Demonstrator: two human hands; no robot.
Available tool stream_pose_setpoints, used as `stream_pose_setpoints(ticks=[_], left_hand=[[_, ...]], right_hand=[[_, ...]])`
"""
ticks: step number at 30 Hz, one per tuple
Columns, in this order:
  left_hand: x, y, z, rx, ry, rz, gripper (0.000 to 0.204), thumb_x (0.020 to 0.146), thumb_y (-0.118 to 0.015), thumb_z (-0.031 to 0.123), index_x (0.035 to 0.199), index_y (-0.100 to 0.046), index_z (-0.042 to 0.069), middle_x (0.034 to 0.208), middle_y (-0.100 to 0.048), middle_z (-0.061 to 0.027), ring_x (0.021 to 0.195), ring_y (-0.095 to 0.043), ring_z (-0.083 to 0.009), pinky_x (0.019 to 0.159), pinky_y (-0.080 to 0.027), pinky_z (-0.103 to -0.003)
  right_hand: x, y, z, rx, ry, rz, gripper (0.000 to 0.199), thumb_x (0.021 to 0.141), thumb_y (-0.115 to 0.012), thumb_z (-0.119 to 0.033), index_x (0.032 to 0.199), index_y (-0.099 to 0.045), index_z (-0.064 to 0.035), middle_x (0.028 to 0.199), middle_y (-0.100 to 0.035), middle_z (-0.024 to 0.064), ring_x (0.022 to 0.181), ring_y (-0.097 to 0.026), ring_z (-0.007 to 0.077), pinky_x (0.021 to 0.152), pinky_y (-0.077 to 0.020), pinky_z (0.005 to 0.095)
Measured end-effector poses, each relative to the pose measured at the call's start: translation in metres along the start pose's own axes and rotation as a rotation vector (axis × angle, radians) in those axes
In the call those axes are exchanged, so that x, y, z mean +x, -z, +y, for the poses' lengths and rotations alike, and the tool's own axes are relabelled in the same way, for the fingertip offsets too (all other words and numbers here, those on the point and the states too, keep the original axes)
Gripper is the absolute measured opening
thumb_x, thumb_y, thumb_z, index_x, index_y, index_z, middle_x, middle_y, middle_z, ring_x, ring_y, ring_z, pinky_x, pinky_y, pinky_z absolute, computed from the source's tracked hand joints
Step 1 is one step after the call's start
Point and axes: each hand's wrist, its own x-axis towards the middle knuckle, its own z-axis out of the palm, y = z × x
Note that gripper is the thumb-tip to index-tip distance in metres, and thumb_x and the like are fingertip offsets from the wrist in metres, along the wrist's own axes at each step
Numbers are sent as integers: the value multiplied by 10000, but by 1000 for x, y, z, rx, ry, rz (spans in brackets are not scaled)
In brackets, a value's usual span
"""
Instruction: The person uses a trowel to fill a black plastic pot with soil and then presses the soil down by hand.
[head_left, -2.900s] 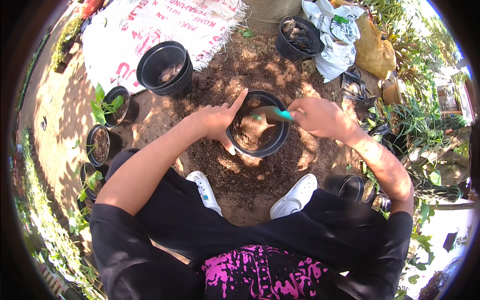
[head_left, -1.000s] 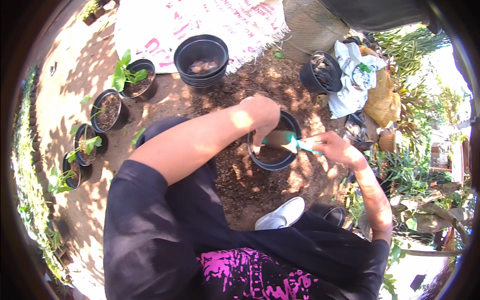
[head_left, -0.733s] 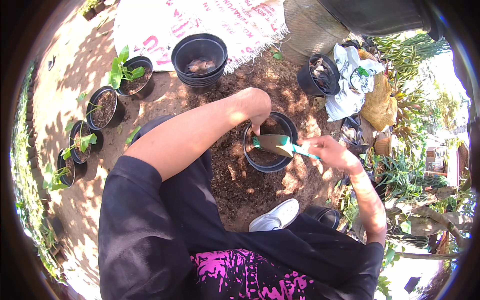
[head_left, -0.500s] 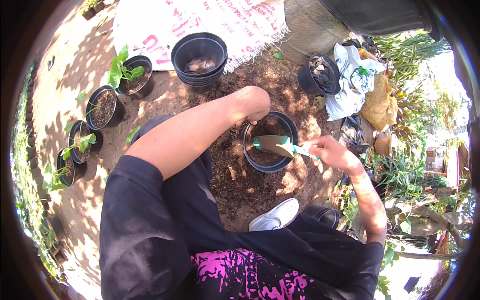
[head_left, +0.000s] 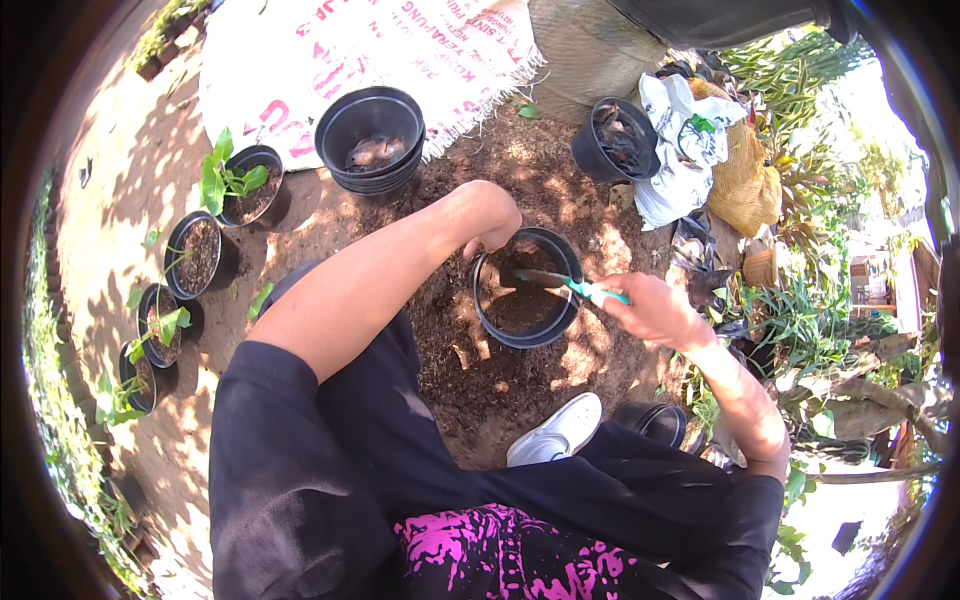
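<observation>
A round black plastic pot (head_left: 545, 338) stands on the soil before me, with dark soil inside. My left hand (head_left: 493, 220) is at its upper left rim, fingers curled down and closed on the edge, partly hidden by the back of the hand. My right hand (head_left: 648, 308) is wrapped round the teal handle of a garden trowel (head_left: 542, 278). The trowel reaches in over the pot's right rim, its blade tilted nearly edge-on above the soil.
Stacked black pots (head_left: 370, 135) stand beyond my left forearm, near a white printed sack (head_left: 270, 75). Potted seedlings (head_left: 240, 185) line the left. At the far right are a black pot of dry leaves (head_left: 617, 140) and a white plastic bag (head_left: 680, 150). My white shoe (head_left: 555, 430) is close by.
The trowel has turned: its broad face showed before, and now the blade is seen nearly edge-on. My left hand stays at the pot's rim. The whole view has shifted slightly.
</observation>
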Motion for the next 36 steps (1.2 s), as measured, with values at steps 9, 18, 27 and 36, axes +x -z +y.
stream_pose_setpoints(ticks=[9,18,27,36], left_hand=[[3,-6,2,60,-111,477,291,866,-611,48,1122,-729,120,1100,-754,-131,1039,-722,-325,852,-577,-465],[25,0,24,100,-206,607,247,910,-595,99,1150,-650,112,1003,-739,-172,994,-717,-367,831,-564,-493],[38,2,19,8,-201,629,183,924,-715,250,1025,-671,105,993,-743,-140,986,-718,-352,826,-552,-492],[39,4,21,8,13,452,380,1047,-554,416,1000,-711,73,705,-747,-67,807,-768,-226,795,-581,-416]], right_hand=[[-24,16,-30,-247,226,65,270,963,-659,-256,1187,-729,-123,759,-682,146,699,-702,339,625,-560,448],[-25,-15,-18,-172,114,33,203,953,-638,-228,1042,-773,-106,629,-645,138,614,-688,335,568,-546,453],[-22,-55,6,-202,377,439,490,879,-722,-152,1341,-560,-140,597,-548,109,550,-627,321,489,-484,434],[-20,-23,-18,-231,124,141,313,825,-707,-184,1121,-768,-100,822,-711,188,816,-709,384,738,-563,480]])
